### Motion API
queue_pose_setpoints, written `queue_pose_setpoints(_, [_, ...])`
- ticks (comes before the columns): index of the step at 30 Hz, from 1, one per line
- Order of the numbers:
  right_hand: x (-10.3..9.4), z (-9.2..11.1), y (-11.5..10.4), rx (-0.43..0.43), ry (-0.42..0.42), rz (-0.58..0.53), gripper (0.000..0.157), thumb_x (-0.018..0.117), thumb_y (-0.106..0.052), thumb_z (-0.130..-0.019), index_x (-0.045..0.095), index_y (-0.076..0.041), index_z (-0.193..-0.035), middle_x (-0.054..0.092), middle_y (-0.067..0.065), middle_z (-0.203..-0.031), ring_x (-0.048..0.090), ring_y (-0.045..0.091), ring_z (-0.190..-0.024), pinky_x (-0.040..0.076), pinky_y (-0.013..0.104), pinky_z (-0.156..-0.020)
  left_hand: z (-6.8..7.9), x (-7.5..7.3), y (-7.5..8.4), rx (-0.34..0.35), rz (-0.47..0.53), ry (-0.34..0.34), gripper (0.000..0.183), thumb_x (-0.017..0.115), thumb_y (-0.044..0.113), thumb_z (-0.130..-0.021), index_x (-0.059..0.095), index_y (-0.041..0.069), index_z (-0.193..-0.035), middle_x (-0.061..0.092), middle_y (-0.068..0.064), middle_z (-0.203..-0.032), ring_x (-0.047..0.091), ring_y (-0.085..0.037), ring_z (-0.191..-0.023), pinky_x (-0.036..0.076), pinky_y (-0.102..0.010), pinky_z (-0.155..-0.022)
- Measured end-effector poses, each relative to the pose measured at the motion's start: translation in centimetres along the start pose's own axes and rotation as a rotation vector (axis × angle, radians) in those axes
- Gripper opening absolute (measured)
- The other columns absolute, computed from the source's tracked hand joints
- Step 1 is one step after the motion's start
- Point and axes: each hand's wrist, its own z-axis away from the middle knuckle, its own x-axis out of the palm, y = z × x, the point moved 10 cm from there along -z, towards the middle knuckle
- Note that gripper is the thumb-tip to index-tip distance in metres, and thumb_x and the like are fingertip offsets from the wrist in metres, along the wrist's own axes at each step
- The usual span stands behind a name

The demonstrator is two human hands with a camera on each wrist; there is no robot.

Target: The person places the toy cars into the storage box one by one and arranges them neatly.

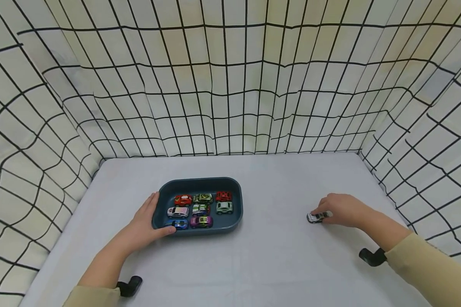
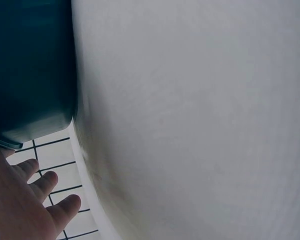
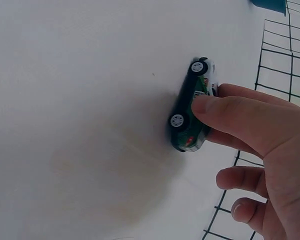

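Observation:
My left hand (image 1: 144,219) rests against the left end of a dark teal tray (image 1: 236,221), fingers straight along its outer side and thumb at the front rim. In the left wrist view the fingers (image 2: 44,186) are spread beside the tray wall (image 2: 32,65). Several small toy cars, among them a blue one (image 1: 178,224) and a purple one (image 1: 201,221), stand inside the tray. Well to the right, my right hand (image 1: 343,210) pinches a white and green toy car (image 3: 191,112) between thumb and fingers, close over the white tabletop. The ring and little fingers curl free of it.
White cloth walls with a black grid (image 1: 234,85) enclose the back and both sides of the white table (image 1: 269,264). A black wrist mount (image 1: 372,257) sticks out by the right sleeve, another (image 1: 129,286) by the left.

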Motion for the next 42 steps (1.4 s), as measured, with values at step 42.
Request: queue_pose_setpoints(42, [-0.7,-1.0,-1.0,-0.005,0.125,-0.071,0.037,0.077,-0.021,-0.086,0.073,-0.028,-0.123,0.071,-0.006,-0.115,0.067,0.021,-0.108,0.055,0.043,-0.088,-0.3,0.2,0.0,0.007,-0.003,-0.002,0.127,0.075,0.064,-0.077,-0.002,0.002,-0.158,0.005,-0.030,-0.161,0.012,-0.053,-0.144,0.023,-0.070,-0.108])
